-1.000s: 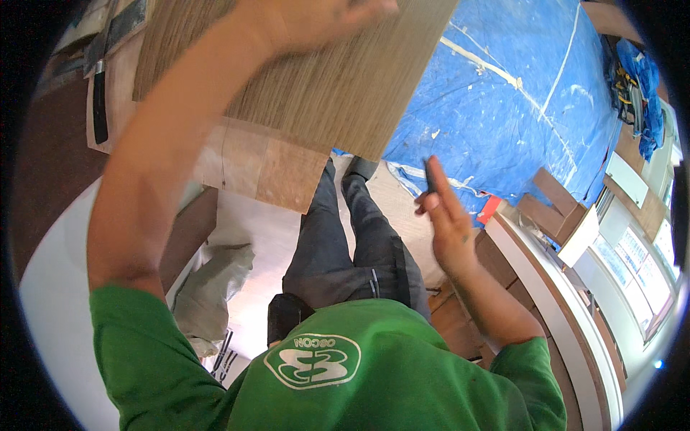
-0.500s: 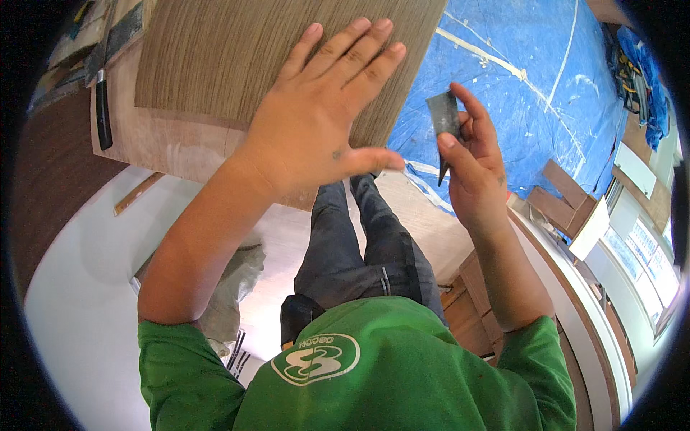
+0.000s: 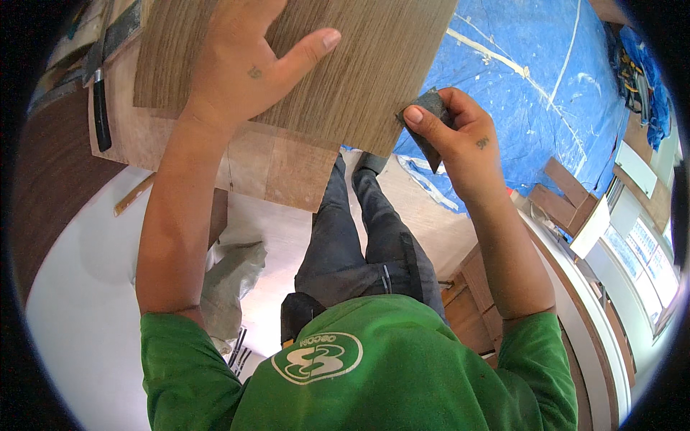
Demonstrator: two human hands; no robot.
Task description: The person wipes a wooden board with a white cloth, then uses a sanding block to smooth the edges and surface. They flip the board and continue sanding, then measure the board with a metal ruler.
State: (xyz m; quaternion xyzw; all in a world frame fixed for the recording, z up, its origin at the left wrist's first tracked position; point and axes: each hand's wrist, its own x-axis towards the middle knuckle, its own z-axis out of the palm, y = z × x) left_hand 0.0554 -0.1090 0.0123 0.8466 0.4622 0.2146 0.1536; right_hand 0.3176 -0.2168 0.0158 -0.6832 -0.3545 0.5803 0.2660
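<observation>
A brown wood-grain panel lies over a paler plywood board in front of me. My left hand rests on the panel with its thumb stretched out; its fingertips run past the top of the view. At the panel's right edge, my right hand pinches a folded piece of dark grey sandpaper between thumb and fingers. The sandpaper meets the edge near the panel's closest right corner.
A saw with a black handle lies at the far left. Blue sheeting spreads beyond the panel on the right. Wood offcuts are at the right, near a window. A crumpled greyish bag sits low on the left.
My left hand has slid forward and left over the panel. My right hand has brought the sandpaper from the air beside the panel to its right edge.
</observation>
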